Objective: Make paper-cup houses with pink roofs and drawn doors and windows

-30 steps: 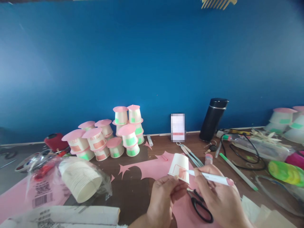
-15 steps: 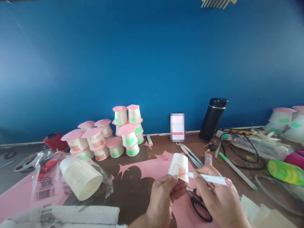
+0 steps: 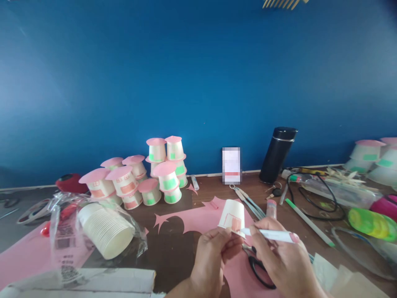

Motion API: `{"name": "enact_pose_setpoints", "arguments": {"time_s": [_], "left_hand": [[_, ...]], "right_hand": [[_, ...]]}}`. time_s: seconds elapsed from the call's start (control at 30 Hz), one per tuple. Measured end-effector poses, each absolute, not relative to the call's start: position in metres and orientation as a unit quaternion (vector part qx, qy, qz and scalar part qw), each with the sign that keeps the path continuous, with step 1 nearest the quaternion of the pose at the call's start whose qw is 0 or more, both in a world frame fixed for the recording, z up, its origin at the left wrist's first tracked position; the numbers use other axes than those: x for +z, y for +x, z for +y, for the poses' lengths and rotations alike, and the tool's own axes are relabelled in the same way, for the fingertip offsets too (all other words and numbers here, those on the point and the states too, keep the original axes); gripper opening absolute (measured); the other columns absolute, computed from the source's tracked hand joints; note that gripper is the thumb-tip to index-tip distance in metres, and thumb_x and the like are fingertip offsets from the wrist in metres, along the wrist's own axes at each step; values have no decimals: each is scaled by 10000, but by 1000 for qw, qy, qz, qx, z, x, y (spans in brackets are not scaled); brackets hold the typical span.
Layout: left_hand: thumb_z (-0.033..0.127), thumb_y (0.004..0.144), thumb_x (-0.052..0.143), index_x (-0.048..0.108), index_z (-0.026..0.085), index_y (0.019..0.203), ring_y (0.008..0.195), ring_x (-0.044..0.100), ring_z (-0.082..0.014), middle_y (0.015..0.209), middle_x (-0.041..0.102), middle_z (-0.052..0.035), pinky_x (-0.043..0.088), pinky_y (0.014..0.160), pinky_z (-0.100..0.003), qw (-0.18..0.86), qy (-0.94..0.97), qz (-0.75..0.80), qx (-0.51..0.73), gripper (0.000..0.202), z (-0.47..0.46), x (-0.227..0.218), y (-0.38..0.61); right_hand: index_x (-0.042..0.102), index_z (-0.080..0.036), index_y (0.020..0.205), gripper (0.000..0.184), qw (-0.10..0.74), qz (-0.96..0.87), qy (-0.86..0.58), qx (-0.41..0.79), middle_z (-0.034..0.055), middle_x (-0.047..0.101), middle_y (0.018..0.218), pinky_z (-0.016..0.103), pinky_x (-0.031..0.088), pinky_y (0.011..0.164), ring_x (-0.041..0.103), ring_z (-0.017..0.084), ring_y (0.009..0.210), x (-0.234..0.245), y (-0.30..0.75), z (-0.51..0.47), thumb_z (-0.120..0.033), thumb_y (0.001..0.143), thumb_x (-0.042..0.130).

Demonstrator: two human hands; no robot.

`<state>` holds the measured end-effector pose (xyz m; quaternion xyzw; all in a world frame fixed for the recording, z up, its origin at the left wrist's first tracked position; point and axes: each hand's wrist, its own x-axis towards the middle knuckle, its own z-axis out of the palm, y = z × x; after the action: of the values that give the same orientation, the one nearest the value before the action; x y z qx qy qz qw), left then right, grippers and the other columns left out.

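Upside down in front of me is a white paper cup [image 3: 234, 210], with a red outline and a red filled patch on its side. Its lower rim is pinched between the thumb and fingers of my left hand [image 3: 211, 258]. My right hand [image 3: 283, 258] grips a white marker [image 3: 277, 235] with a pinkish-red end, its tip at the cup beside the red patch. Below the hands lie black-handled scissors [image 3: 260, 271], partly covered by my right hand, on a cut sheet of pink paper [image 3: 194, 219].
Several cups with pink paper roofs [image 3: 166, 169] stand at left centre. A bag of stacked cups [image 3: 107, 229] lies nearer. A black flask [image 3: 277, 155], a phone [image 3: 231, 165], a green marker [image 3: 310, 222], keys [image 3: 275, 192] and a cable [image 3: 328, 217] occupy the back and right.
Both hands stay at nearly the same spot, with cup and marker held. The marker tip has shifted slightly down along the red patch.
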<state>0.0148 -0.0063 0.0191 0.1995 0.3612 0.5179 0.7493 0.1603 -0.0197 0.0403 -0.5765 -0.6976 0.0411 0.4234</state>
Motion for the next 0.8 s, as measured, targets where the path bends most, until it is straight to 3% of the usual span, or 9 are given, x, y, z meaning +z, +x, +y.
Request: {"name": "enact_pose_setpoints", "arguments": {"time_s": [0.33, 0.8], "left_hand": [[269, 683, 773, 713, 67, 694, 694, 677, -169, 690, 722, -112, 531, 684, -250, 748, 191, 365, 521, 211, -6, 21, 15], [272, 690, 763, 719, 67, 694, 705, 668, -166, 696, 716, -107, 525, 698, -257, 750, 198, 355, 522, 210, -6, 20, 16]], "right_hand": [[484, -237, 667, 304, 422, -700, -568, 96, -48, 556, 465, 209, 422, 428, 564, 133, 427, 41, 160, -23, -409, 917, 462], [541, -230, 702, 282, 437, -697, -564, 76, -16, 652, 575, 203, 438, 424, 618, 139, 483, 41, 158, -23, -402, 915, 473]]}}
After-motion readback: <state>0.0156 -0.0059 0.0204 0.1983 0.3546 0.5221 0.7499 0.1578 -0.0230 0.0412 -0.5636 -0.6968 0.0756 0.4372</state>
